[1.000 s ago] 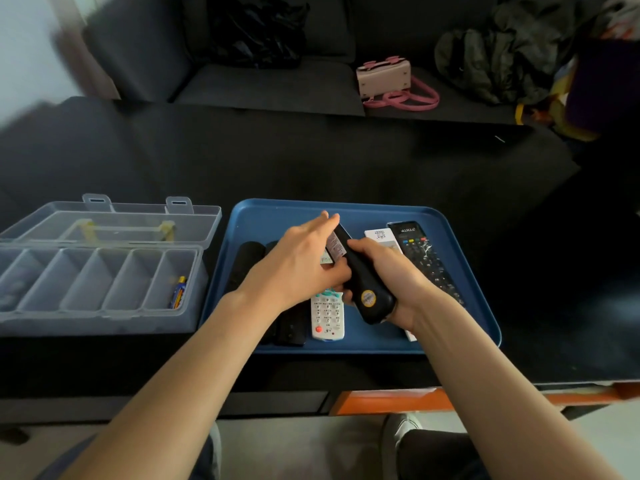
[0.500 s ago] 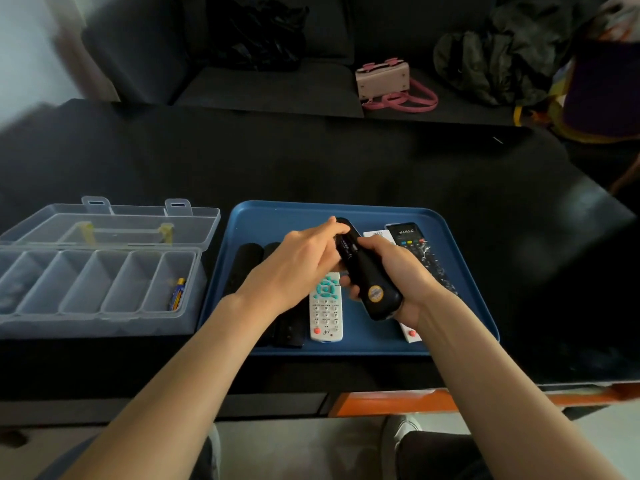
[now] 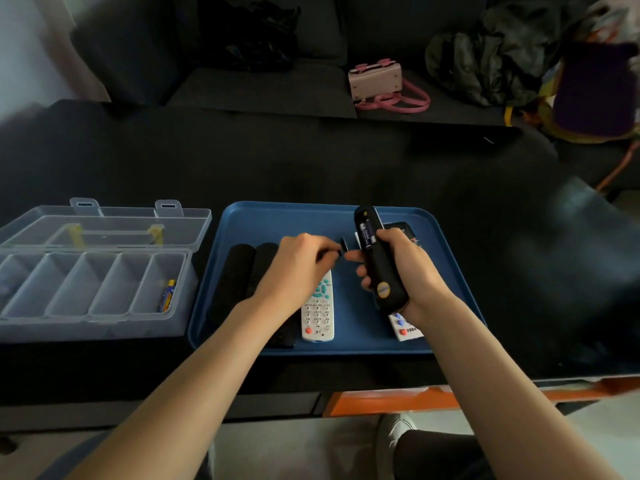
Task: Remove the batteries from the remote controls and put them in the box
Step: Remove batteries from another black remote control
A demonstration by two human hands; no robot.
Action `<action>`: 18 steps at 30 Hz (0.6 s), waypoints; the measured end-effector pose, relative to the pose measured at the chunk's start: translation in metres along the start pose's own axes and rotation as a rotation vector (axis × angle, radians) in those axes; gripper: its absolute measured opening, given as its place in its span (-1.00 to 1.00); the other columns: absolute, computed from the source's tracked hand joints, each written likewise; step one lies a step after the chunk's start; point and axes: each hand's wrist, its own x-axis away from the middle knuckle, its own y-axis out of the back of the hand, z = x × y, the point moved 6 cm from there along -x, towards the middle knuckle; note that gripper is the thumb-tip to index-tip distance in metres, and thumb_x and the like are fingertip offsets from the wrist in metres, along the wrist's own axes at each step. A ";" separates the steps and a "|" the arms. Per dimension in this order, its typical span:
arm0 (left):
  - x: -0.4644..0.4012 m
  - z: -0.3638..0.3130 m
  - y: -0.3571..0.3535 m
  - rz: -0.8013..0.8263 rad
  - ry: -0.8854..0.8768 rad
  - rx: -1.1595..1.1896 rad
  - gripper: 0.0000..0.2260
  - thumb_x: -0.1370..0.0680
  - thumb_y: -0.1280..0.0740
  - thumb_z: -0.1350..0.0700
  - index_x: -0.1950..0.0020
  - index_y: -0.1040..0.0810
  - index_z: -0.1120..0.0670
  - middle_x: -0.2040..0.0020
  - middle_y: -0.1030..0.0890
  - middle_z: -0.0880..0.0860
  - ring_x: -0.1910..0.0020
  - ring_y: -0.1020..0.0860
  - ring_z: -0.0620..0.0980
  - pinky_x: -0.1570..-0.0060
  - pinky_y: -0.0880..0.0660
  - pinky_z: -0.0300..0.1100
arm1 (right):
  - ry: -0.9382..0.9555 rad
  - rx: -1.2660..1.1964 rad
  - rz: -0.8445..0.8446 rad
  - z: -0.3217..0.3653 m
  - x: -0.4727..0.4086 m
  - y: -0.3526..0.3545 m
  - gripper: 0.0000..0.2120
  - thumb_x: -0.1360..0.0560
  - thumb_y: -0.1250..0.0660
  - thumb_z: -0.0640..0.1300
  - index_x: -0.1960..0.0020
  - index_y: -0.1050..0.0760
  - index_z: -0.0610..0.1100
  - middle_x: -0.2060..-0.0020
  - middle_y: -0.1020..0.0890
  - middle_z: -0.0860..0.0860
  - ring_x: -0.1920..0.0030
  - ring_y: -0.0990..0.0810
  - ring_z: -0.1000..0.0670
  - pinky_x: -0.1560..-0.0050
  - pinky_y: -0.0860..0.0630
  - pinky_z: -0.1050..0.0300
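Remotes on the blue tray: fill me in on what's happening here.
A person is taking batteries out of remotes. The right hand holds a black remote back-side up over the blue tray, its compartment open with a battery showing inside. The left hand pinches a small black piece, apparently the cover. More remotes lie on the tray, among them a white remote. The clear box on the left is open, with one battery in its rightmost compartment.

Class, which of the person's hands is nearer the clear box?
Left. The left hand is over the tray, toward the box; the right hand, holding the black remote, is farther away.
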 end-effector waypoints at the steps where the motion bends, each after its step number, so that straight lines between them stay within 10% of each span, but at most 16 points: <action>1: 0.000 0.000 -0.008 0.053 0.009 0.009 -0.82 -0.56 -0.28 0.14 -0.10 -0.63 0.05 0.09 -0.67 0.05 0.11 -0.62 -0.05 0.07 -0.50 -0.16 | -0.023 -0.052 0.028 0.000 0.001 -0.002 -0.81 -0.60 -0.13 -0.09 -0.02 -0.41 -0.21 0.21 -0.63 -0.21 0.43 -0.47 -0.02 0.50 -0.44 0.22; 18: -0.002 -0.013 0.018 -0.208 -0.095 0.085 -0.65 -0.49 -0.38 0.11 -0.27 -0.52 0.08 -0.23 -0.54 0.00 -0.22 -0.47 -0.12 -0.23 -0.29 -0.41 | -0.092 -0.054 0.162 -0.007 0.002 -0.018 -0.75 -0.59 -0.11 -0.07 -0.03 -0.47 -0.21 0.24 -0.60 -0.15 0.45 -0.46 0.03 0.54 -0.41 0.26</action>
